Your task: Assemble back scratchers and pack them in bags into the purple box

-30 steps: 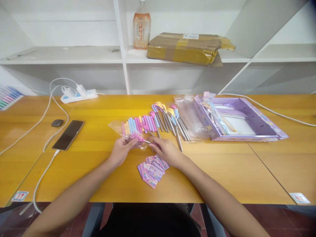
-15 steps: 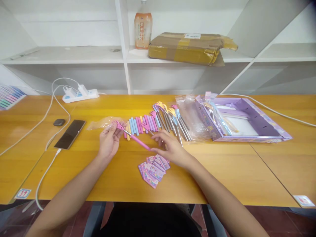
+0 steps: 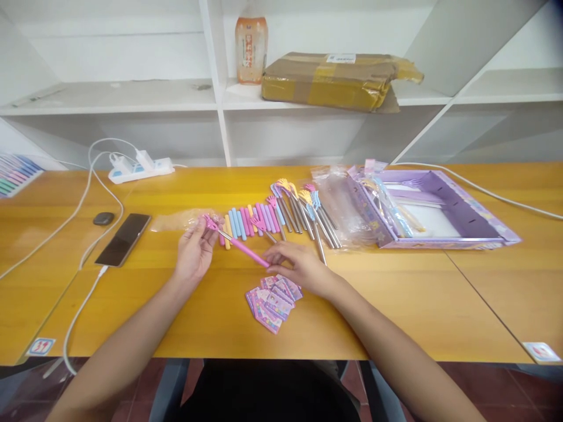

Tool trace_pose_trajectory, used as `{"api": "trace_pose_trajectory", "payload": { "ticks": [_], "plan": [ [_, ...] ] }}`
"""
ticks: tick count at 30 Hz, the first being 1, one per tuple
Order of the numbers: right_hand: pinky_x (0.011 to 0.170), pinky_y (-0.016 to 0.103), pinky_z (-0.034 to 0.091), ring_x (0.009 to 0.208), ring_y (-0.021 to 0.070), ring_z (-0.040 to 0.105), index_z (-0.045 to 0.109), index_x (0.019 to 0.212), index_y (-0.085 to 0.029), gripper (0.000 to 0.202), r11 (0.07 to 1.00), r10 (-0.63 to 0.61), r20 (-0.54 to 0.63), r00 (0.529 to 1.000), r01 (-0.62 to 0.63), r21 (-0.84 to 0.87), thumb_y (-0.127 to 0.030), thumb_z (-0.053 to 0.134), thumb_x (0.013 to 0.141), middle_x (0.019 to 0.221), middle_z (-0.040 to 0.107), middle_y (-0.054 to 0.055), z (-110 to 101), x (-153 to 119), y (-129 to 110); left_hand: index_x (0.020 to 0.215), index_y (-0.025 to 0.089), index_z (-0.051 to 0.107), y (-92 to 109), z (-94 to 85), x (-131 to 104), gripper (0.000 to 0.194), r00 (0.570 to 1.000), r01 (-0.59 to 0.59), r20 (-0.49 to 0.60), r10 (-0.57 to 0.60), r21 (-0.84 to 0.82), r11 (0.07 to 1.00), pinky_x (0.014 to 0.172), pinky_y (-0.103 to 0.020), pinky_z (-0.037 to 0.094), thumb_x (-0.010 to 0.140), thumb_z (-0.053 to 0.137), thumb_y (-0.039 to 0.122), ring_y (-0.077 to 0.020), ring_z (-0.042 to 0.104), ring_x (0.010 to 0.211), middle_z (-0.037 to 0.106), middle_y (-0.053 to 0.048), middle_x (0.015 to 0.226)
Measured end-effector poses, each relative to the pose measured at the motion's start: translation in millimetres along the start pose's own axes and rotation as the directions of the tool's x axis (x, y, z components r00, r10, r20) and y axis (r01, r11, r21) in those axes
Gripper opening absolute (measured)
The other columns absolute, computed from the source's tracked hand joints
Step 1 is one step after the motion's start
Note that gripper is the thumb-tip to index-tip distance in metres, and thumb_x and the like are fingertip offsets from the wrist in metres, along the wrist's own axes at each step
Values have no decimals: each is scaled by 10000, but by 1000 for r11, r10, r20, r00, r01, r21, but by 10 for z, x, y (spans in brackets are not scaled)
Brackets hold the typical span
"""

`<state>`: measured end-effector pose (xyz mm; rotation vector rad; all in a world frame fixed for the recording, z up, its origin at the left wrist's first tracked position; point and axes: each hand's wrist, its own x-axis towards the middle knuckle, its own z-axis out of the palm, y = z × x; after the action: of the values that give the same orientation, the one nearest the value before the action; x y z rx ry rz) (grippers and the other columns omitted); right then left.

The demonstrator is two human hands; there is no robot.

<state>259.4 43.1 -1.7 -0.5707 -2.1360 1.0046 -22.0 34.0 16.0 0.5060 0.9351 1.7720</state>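
A pink back scratcher (image 3: 247,251) with a hand-shaped head, a short metal shaft and a pink handle is held slantwise above the table. My left hand (image 3: 194,249) is closed around its head end. The fingers of my right hand (image 3: 299,264) pinch the lower tip of the handle. Behind it lies a row of coloured handle sleeves (image 3: 240,224), pink, yellow, blue and purple. To their right are several metal scratcher rods (image 3: 323,225) with coloured hand heads. Below my right hand sits a loose pile of printed cards (image 3: 272,305).
A purple box (image 3: 448,241) holding bagged scratchers stands on the right, beside clear plastic bags (image 3: 341,205). On the left are a phone (image 3: 123,239) on a cable, a black earbud case (image 3: 104,218) and a power strip (image 3: 141,170). A taped carton (image 3: 329,82) and bottle (image 3: 251,50) occupy the shelf.
My right hand's fingers have closed onto the handle's lower end, where they were spread beside it before. My left hand keeps its hold on the head end.
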Motion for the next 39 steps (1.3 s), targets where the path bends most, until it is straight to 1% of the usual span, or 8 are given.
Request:
{"api": "trace_pose_trajectory", "payload": {
  "ticks": [7, 13, 22, 27, 31, 35, 37, 39],
  "plan": [
    [899, 395, 618, 1018, 223, 725, 739, 1215, -237, 184, 979, -142, -121, 982, 121, -166, -271, 606, 1093, 1099, 736, 102, 44, 17, 56, 904, 148, 790, -53, -19, -52, 337, 993, 28, 113, -37, 78, 997, 849, -275, 682, 764, 982, 387, -225, 821, 964, 828, -82, 981],
    [892, 382, 621, 1013, 218, 723, 740, 1214, -232, 175, 964, -201, -237, 951, 149, -221, -247, 623, 1086, 1083, 730, 102, 94, 29, 61, 933, 140, 800, -109, 34, -197, 388, 976, 69, 195, -102, 168, 983, 847, -308, 683, 765, 976, 443, -265, 816, 1014, 832, -111, 1012],
    [772, 318, 596, 904, 180, 697, 699, 1111, -220, 60, 945, -287, -266, 920, 225, -239, -218, 684, 1053, 998, 700, 60, 235, 39, 30, 904, 143, 839, -372, 67, -564, 290, 892, 198, 346, -292, 281, 939, 885, -343, 690, 811, 949, 394, -204, 795, 913, 832, -83, 965],
    [656, 276, 501, 750, 134, 578, 640, 946, -207, 187, 987, -115, -287, 951, 75, -145, -324, 774, 1004, 936, 605, 30, 297, 21, -36, 962, 141, 842, -444, 20, -640, 305, 819, 216, 422, -388, 401, 890, 904, -405, 691, 861, 906, 421, -228, 796, 909, 834, -101, 997],
    [672, 290, 458, 732, 140, 526, 672, 941, -206, 326, 992, 95, -330, 939, -63, 107, -508, 793, 967, 882, 559, 14, 262, 47, -74, 1007, 144, 830, -393, 2, -594, 319, 824, 148, 441, -355, 438, 887, 886, -395, 682, 874, 891, 427, -242, 799, 924, 832, -111, 1039],
    [602, 288, 405, 648, 129, 475, 715, 1013, -193, 437, 759, 390, -147, 909, -227, 611, -616, 605, 1036, 829, 511, 4, 224, 82, -17, 980, 138, 820, -298, 50, -559, 337, 825, 143, 450, -340, 416, 898, 828, -376, 672, 885, 872, 457, -244, 803, 847, 827, -117, 964],
    [582, 285, 379, 628, 120, 443, 739, 1016, -183, 406, 649, 430, -82, 899, -245, 720, -578, 648, 1004, 826, 500, 5, 213, 87, 23, 945, 135, 816, -260, 76, -546, 345, 835, 148, 442, -326, 391, 909, 805, -362, 666, 867, 889, 463, -236, 799, 812, 821, -114, 914],
    [575, 277, 368, 629, 114, 437, 758, 1063, -188, 337, 612, 425, -55, 903, -242, 753, -507, 674, 993, 836, 508, 8, 208, 79, 47, 917, 127, 807, -234, 91, -533, 361, 851, 164, 417, -320, 367, 916, 778, -347, 661, 844, 910, 465, -226, 792, 781, 815, -111, 885]
  ]
}}
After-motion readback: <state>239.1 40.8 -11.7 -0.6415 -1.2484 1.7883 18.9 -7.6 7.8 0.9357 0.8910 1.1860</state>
